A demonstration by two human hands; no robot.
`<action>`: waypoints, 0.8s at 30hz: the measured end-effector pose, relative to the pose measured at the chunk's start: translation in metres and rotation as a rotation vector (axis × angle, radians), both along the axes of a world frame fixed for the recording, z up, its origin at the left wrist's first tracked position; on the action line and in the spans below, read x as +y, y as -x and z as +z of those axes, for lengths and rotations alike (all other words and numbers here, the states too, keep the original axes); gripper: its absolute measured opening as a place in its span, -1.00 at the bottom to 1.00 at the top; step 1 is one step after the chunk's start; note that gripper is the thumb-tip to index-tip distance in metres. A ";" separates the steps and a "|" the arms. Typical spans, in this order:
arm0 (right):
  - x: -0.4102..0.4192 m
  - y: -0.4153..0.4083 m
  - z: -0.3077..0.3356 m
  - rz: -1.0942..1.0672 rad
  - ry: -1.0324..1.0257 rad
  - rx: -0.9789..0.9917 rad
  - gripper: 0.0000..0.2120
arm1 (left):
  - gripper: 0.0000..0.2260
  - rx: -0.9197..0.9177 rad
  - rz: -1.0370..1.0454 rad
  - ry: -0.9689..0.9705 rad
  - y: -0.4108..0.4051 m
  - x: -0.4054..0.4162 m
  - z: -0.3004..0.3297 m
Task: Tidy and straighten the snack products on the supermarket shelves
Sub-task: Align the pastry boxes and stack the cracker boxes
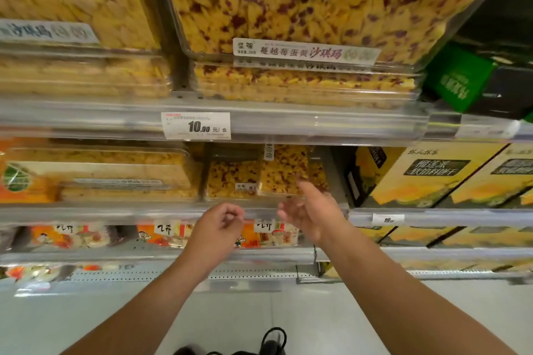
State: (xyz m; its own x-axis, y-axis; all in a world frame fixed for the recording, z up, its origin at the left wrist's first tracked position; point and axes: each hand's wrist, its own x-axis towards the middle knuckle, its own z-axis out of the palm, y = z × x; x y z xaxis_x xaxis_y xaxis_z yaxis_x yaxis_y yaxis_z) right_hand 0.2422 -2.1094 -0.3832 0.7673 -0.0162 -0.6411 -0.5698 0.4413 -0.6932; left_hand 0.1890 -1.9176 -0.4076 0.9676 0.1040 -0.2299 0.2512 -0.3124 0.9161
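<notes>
Stacking up at the far left of the top shelf are clear boxes of plain yellow pastry [75, 3], blurred by motion. Just beside them to the right, a clear cranberry pastry box [317, 3] is leaning tilted on top of a flat one [305, 82], its white label facing out. A price tag [196, 125] reading 10.90 is sitting on the shelf rail [331, 124] below them.

On the middle shelf, flat yellow pastry boxes [115, 173] are lying at the left, and two small cranberry boxes are standing side by side in the centre — the left one [230, 181] lower, the right one [281, 170] tilted up.

The left hand [220, 225] is hovering in front of the middle shelf's edge with its fingers [230, 215] curling loosely inward; it is gripping nothing and touching nothing that can be seen. The right hand [310, 212] is reaching up just beside it, its fingers [288, 210] relaxing and only slightly bent — the thumb tip is lying at the lower right corner of the tilted small box, though whether it is truly touching cannot be told.

Orange snack packets [170, 235] are lining the shelf under the hands. At the right, yellow cartons [427, 179] are standing on the middle shelf, and a green box [458, 81] is sitting above them.
</notes>
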 end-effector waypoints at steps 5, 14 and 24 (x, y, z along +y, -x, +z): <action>-0.008 -0.002 0.000 0.041 -0.031 -0.014 -0.59 | -0.87 0.010 0.041 -0.025 -0.002 -0.011 0.004; -0.056 -0.011 0.019 0.255 0.127 -0.007 -0.77 | -0.79 -0.049 0.012 -0.037 -0.012 -0.010 0.019; -0.094 -0.040 0.062 0.431 0.872 -0.250 -0.83 | -0.64 -0.410 -0.146 -0.783 -0.042 0.030 0.088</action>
State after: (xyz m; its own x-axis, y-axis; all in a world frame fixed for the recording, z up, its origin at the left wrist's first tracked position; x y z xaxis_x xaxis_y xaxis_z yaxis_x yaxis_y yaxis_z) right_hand 0.2824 -2.2036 -0.3213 0.9293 -0.0923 -0.3576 -0.3553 -0.4879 -0.7973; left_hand 0.2312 -1.8878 -0.3200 0.9740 -0.0451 0.2221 -0.1406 -0.8888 0.4361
